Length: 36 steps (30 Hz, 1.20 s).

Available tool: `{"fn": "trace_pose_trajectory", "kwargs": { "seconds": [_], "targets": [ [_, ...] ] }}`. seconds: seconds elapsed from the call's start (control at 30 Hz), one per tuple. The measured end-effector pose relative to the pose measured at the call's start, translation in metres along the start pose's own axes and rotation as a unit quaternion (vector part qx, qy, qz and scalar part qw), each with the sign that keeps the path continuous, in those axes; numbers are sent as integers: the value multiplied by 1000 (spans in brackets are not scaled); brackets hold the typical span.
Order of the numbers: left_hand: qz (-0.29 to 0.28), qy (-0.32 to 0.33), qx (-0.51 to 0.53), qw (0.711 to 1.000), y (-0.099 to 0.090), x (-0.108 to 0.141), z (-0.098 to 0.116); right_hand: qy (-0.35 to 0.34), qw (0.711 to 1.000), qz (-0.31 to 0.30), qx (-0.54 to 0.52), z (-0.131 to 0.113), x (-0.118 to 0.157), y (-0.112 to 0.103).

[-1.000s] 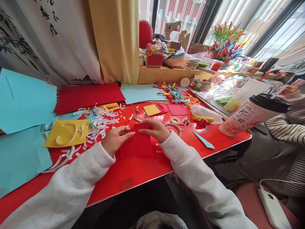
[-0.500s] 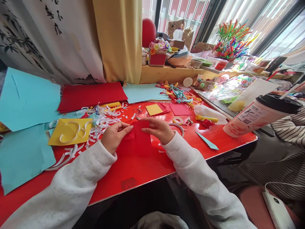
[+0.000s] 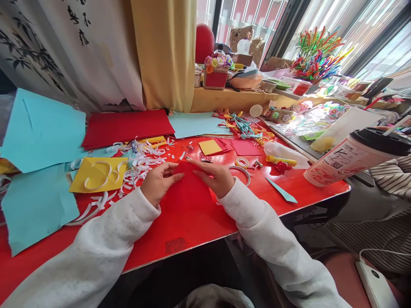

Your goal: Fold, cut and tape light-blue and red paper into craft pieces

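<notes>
A red sheet of paper stands between my hands above the red table, its edges hard to tell from the tabletop. My left hand has thumb and fingers closed on its left side. On the other side, my right hand lies against the paper's upper right edge, fingers stretched out and thumb beneath them. Just beyond the hands lie a yellow square of paper and pink-red squares.
White paper strips, a yellow sheet and blue sheets spread at left. A tape roll, a yellow glue stick and a tilted cup are at right. Beyond it shows a person's striped sleeve.
The red paper has turned, with its top corner now up between my hands. My right fingers have tilted down onto its edge. The view has shifted slightly.
</notes>
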<state>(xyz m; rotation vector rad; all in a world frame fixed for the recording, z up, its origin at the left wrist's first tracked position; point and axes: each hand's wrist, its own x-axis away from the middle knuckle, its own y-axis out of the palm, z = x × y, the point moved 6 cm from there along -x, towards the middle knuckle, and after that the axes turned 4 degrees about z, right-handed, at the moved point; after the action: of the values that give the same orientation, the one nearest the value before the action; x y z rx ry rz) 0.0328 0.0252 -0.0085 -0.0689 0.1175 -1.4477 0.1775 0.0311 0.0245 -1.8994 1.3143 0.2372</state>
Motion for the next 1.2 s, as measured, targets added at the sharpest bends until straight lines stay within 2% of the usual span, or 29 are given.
{"fn": "trace_pose_trajectory", "kwargs": {
  "seconds": [0.13, 0.37, 0.53, 0.63, 0.7, 0.83, 0.93, 1.07, 1.2],
  "targets": [
    [-7, -2, 12, 1000, 0, -1, 0, -98, 992, -45, 60, -12, 2, 5],
    [-18, 8, 8, 1000, -1, -1, 2, -112, 989, -73, 67, -12, 3, 9],
    [-32, 26, -10, 999, 2, 1, 5, -43, 999, -29, -5, -6, 0, 9],
    [-54, 26, -1, 998, 5, 3, 5, 41, 994, 0, -106, 7, -1, 10],
    [-47, 33, -9, 998, 5, 3, 7, 111, 977, 7, -180, 18, 0, 12],
    [-35, 50, -56, 997, 3, 3, 7, 231, 929, -64, -281, 28, 3, 26],
    [-36, 51, -84, 995, 3, 3, 4, 271, 898, -120, -324, 27, 6, 33],
    [-52, 45, -94, 993, 4, 2, 0, 288, 892, -155, -313, 25, 8, 35],
    [-75, 21, -74, 994, 5, 2, -3, 305, 884, -160, -317, 27, 9, 35]
  ]
}}
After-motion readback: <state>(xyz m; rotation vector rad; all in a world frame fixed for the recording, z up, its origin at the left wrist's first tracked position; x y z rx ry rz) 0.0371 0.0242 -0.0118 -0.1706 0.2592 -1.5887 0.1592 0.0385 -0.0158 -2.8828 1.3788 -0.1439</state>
